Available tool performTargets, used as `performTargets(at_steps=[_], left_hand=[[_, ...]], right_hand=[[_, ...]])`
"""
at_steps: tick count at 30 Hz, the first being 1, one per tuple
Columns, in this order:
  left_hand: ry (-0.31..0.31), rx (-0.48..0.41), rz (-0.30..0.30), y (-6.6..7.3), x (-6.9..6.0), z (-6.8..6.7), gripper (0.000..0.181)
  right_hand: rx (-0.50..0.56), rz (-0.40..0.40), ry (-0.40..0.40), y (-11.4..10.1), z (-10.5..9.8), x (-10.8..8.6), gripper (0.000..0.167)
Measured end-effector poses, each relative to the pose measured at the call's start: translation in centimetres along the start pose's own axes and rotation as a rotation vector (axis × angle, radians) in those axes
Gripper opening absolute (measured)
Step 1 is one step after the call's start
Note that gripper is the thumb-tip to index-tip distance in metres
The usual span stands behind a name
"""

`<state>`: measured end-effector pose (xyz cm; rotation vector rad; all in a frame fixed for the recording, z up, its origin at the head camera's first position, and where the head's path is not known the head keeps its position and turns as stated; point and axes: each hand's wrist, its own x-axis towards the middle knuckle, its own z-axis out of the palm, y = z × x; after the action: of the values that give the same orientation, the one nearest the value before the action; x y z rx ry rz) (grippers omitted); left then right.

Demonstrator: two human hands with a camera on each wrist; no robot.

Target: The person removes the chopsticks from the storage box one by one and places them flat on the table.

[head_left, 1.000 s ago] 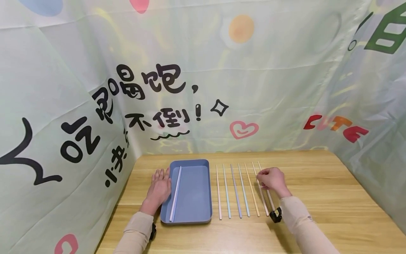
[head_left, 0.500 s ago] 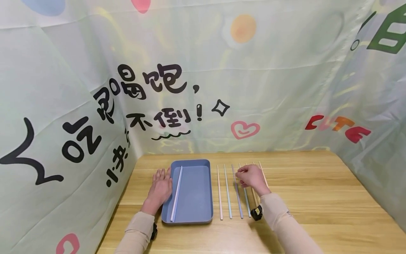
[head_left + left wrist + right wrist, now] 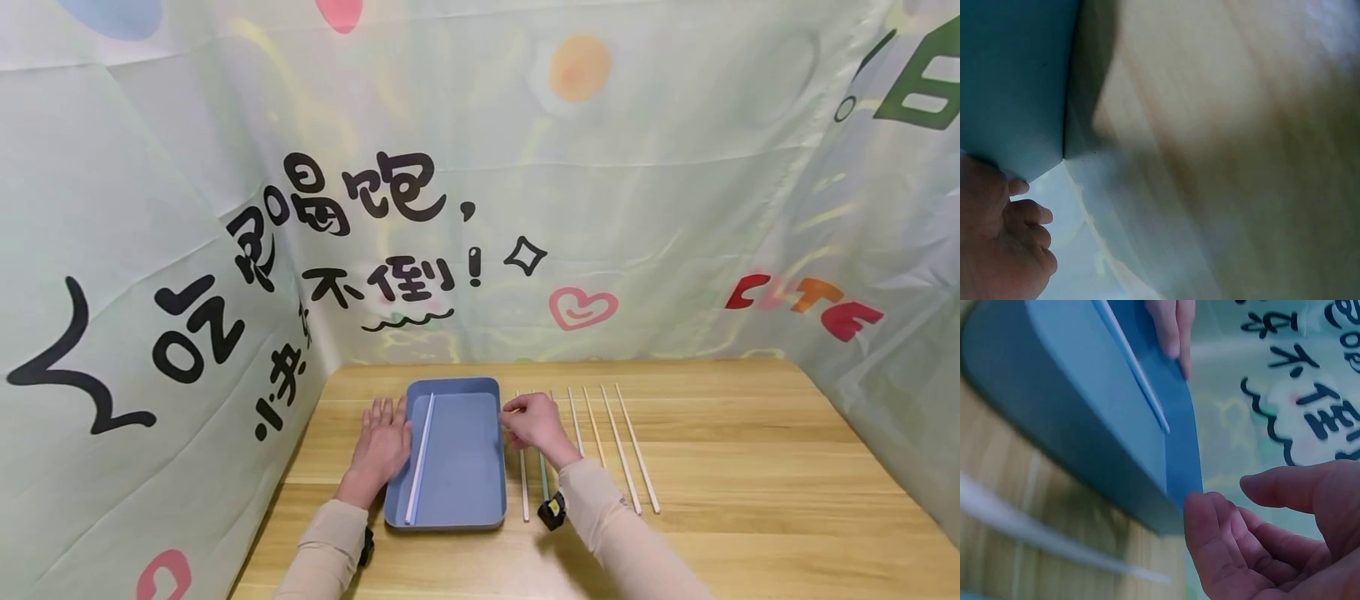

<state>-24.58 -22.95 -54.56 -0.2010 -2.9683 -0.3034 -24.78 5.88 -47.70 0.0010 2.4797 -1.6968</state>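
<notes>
A blue rectangular tray (image 3: 465, 467) lies on the table, with pale chopsticks (image 3: 420, 458) along its left side. My left hand (image 3: 384, 442) rests against the tray's left rim, fingers stretched forward. My right hand (image 3: 536, 421) hovers just past the tray's right rim, over the left end of a row of chopsticks. Under it runs a pink chopstick (image 3: 525, 487), with a light blue one (image 3: 543, 477) beside that. In the right wrist view, thumb and fingers (image 3: 1200, 531) stand apart with nothing between them. The right hand and wrist hide parts of several chopsticks.
Right of the hand, more chopsticks lie spaced apart, among them a yellow one (image 3: 595, 427) and a pale one (image 3: 637, 450) at the end. Printed cloth (image 3: 480, 208) hangs behind the wooden table (image 3: 750, 467) and along both sides.
My right hand has swept left across the chopstick row, from its right end to beside the tray. The left hand stays on the tray's rim. The chopsticks appear unmoved.
</notes>
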Motion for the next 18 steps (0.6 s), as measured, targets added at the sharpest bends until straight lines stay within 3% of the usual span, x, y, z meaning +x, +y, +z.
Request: performTargets(at_steps=[18], left_hand=[[-0.011,0.016,-0.005,0.0,0.0,-0.1,0.061]], right_hand=[[0.015,-0.04,-0.12,-0.7,7.2,-0.4,0.007]])
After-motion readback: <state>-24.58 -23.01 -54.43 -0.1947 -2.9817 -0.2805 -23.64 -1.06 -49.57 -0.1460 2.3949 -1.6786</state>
